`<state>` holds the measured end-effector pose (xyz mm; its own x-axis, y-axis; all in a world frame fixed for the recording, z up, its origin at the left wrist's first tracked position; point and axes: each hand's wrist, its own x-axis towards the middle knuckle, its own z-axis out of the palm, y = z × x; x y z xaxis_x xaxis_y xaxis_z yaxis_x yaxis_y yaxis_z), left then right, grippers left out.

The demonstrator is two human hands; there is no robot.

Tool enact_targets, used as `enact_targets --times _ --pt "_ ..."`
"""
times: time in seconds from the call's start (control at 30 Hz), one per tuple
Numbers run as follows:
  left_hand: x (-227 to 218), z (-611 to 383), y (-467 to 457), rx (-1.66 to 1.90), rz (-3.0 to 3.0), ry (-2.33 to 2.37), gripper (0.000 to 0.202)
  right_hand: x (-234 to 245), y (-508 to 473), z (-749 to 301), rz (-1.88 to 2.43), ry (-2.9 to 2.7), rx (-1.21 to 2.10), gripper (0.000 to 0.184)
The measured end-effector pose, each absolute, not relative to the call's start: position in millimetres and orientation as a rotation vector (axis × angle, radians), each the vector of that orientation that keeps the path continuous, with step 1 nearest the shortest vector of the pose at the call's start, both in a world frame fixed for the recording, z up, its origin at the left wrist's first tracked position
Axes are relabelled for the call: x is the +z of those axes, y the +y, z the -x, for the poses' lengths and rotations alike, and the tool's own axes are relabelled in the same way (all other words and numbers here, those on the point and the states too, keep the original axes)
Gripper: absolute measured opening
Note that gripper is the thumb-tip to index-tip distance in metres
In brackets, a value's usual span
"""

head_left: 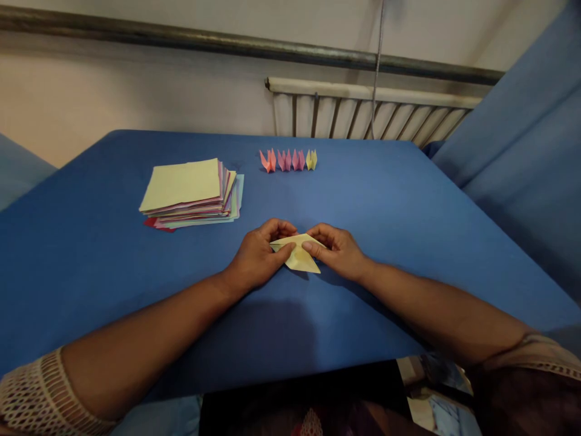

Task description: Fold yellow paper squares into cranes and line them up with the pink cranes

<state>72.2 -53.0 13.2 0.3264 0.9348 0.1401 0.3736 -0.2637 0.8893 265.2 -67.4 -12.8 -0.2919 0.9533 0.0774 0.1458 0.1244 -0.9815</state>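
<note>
A folded sheet of pale yellow paper [303,260] is held between my two hands, just above the blue tabletop. My left hand [261,251] grips its left side, thumb on the front face and fingers behind. On the right side, my right hand [338,249] pinches it the same way, its thumb close to the left thumb. One pointed corner of the paper hangs down toward me. The fingertips behind the paper are partly hidden.
A thick stack of coloured paper [186,184] lies at the back left of the blue table [363,200]. Several small folded paper figures [284,160], orange, pink and yellow, stand in a row at the back. Behind are a radiator [345,109] and a pipe [218,42]; a blue curtain [521,139] hangs right.
</note>
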Motion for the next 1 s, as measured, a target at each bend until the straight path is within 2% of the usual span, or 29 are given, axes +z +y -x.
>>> enact_targets --times 0.13,0.23,0.37,0.5,0.7,1.0 --pt "15 -72 -57 0.909 -1.881 1.178 0.023 -15 -67 -264 1.169 -1.659 1.202 0.021" --pt "16 -72 -57 0.920 -1.826 1.190 0.026 -18 -65 -264 1.146 -1.625 1.285 0.017" --pt "16 -71 -54 0.958 -1.761 1.200 0.027 -14 -67 -263 1.079 -1.562 1.378 0.021" --pt "15 -71 -54 0.986 -1.844 1.249 0.024 -11 -71 -261 1.084 -1.604 1.296 0.028" --pt "13 -72 -54 1.022 -1.694 1.231 0.023 -23 -63 -263 1.111 -1.543 1.346 0.014" --pt "11 -71 -53 1.003 -1.505 1.085 0.025 -17 -62 -264 1.157 -1.502 1.337 0.022"
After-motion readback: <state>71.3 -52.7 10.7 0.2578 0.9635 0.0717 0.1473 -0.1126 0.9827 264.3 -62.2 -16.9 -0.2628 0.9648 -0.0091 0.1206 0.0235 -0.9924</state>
